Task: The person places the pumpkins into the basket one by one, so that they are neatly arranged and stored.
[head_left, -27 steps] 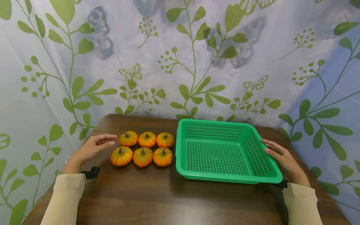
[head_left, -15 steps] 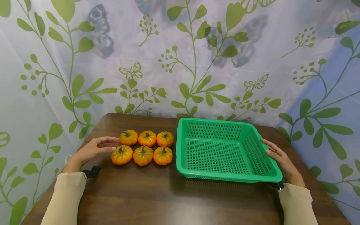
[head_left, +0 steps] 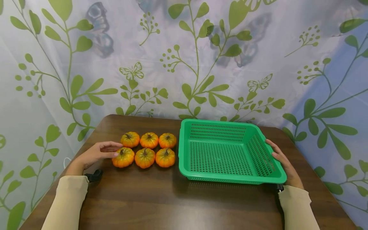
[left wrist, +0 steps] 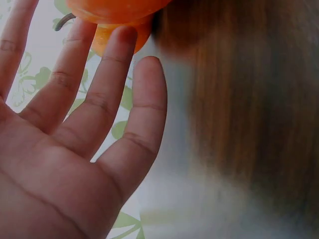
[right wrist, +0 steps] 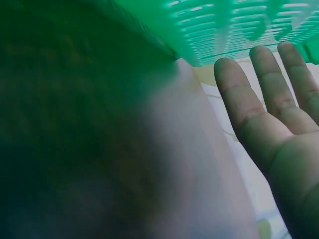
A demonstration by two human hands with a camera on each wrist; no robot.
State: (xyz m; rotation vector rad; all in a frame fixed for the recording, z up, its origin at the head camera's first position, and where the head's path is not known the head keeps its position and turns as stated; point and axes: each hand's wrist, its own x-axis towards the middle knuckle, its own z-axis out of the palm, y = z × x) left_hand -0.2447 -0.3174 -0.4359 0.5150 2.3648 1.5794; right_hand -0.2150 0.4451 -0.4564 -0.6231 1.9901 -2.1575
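Note:
Several small orange pumpkins with greenish tops and brown stems sit in two rows on the brown table. My left hand (head_left: 93, 156) is at the front-left pumpkin (head_left: 123, 157), its thumb tip overlapping that pumpkin's left edge in the head view. In the left wrist view its fingers are extended, tips at an orange pumpkin (left wrist: 119, 7). My right hand (head_left: 287, 166) is at the right rim of a green perforated plastic basket (head_left: 227, 180), thumb at the rim. In the right wrist view, straight fingers (right wrist: 239, 94) reach along the outside of the basket wall (right wrist: 219, 30).
The basket stands just right of the pumpkins, with nothing in it. The table's (head_left: 149, 201) back edge meets a curtain (head_left: 161, 73) printed with leaves and butterflies. A dark strap piece (head_left: 95, 175) sits at the left wrist.
My left hand has moved slightly right, up to the front-left pumpkin. My right hand has shifted a little left, closer against the basket's rim. Pumpkins and basket stay in place.

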